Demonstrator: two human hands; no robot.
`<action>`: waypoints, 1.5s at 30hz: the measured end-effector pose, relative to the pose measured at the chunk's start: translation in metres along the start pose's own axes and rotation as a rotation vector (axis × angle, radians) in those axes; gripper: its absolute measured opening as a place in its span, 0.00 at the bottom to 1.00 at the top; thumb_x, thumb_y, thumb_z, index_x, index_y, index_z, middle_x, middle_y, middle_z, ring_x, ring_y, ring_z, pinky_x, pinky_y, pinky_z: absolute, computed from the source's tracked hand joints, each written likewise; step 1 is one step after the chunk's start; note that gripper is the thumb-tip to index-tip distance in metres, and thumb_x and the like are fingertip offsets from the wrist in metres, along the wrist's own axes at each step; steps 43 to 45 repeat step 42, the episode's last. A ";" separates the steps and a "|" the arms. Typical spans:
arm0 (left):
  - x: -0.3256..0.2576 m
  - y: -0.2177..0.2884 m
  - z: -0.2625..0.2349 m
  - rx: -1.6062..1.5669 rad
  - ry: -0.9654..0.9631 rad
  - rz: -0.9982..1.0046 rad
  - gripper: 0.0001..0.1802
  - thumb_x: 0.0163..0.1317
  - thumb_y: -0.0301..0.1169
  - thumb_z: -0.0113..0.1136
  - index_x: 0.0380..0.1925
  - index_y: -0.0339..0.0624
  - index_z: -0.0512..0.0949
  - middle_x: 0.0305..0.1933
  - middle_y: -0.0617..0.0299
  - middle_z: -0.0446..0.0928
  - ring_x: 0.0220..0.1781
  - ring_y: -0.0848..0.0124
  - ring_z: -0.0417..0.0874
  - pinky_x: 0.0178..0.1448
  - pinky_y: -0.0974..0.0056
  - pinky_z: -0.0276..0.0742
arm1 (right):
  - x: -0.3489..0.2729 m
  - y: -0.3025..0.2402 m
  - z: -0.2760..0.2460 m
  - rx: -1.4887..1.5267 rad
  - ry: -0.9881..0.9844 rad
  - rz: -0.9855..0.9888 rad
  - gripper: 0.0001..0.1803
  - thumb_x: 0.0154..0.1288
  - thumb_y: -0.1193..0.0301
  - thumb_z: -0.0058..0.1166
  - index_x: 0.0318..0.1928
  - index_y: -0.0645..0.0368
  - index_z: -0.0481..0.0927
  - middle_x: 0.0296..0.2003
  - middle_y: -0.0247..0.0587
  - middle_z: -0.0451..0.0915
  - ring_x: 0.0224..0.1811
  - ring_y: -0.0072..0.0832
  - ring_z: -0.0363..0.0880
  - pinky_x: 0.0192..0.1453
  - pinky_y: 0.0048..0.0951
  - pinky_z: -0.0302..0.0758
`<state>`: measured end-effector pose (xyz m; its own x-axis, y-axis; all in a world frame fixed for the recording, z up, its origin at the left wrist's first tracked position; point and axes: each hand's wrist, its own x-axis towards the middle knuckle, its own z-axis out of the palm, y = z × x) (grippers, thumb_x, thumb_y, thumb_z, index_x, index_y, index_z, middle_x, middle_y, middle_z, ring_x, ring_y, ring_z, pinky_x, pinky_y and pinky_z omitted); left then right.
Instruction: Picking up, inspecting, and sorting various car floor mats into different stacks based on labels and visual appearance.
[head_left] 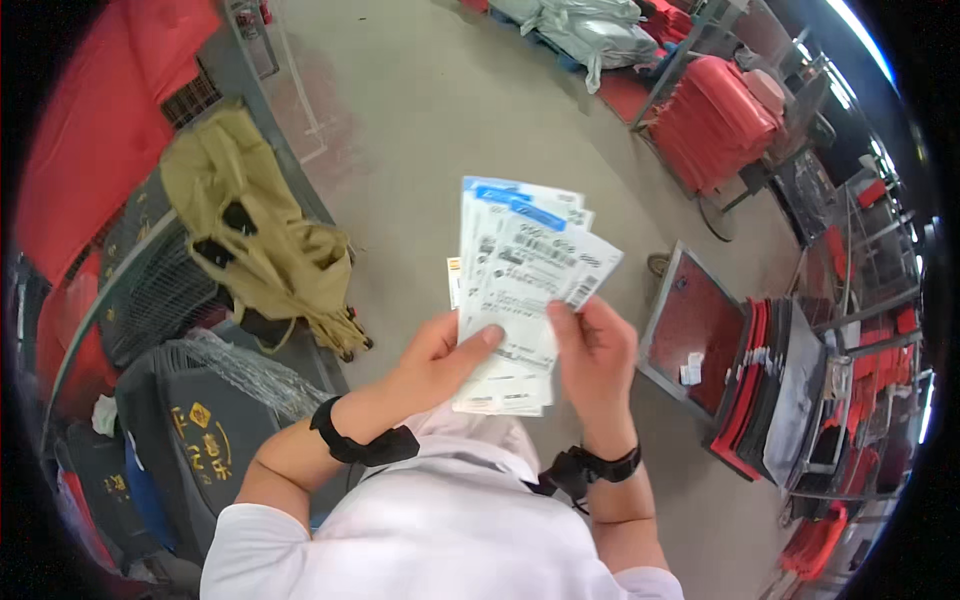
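Observation:
A fanned stack of white shipping labels [530,270] with blue top strips is held up in front of my body. My left hand [452,358] grips the lower left of the stack, its thumb lying flat on the front sheet. On the right edge, my right hand [597,350] pinches the sheets between thumb and fingers. Behind the stack, a smaller slip with an orange mark pokes out at the left. The fingers behind the papers are hidden. Black bands circle both my wrists.
On the left lie a khaki bag [250,200], dark printed mats [215,430] and red material [90,110]. A flat cart [690,335] stands at the right beside stacked red and grey mats [770,390]. Red bundles [715,120] and silvery sacks [600,35] are farther off.

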<state>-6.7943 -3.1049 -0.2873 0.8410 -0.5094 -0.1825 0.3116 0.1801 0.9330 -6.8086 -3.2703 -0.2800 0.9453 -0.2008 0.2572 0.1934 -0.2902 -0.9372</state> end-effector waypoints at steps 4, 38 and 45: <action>0.134 0.057 -0.028 -0.156 -0.074 -0.124 0.18 0.65 0.34 0.40 0.48 0.31 0.68 0.45 0.58 0.73 0.45 0.77 0.73 0.48 0.70 0.70 | 0.153 0.017 -0.021 0.021 -0.021 -0.005 0.06 0.56 0.76 0.52 0.33 0.68 0.75 0.17 0.35 0.68 0.18 0.15 0.61 0.21 0.18 0.60; 0.730 0.448 -0.873 0.211 0.876 0.310 0.16 0.61 0.34 0.50 0.43 0.33 0.72 0.36 0.63 0.75 0.35 0.79 0.72 0.39 0.71 0.69 | 1.123 0.074 0.819 0.289 -1.031 -0.043 0.07 0.60 0.75 0.49 0.37 0.65 0.74 0.28 0.31 0.75 0.29 0.12 0.68 0.33 0.13 0.65; 0.736 0.459 -0.993 -0.028 1.225 0.346 0.16 0.61 0.36 0.48 0.42 0.33 0.71 0.28 0.60 0.73 0.29 0.78 0.66 0.34 0.69 0.67 | 1.147 0.072 0.963 0.007 -1.211 -0.334 0.11 0.59 0.71 0.50 0.41 0.63 0.75 0.25 0.35 0.75 0.26 0.16 0.69 0.32 0.13 0.65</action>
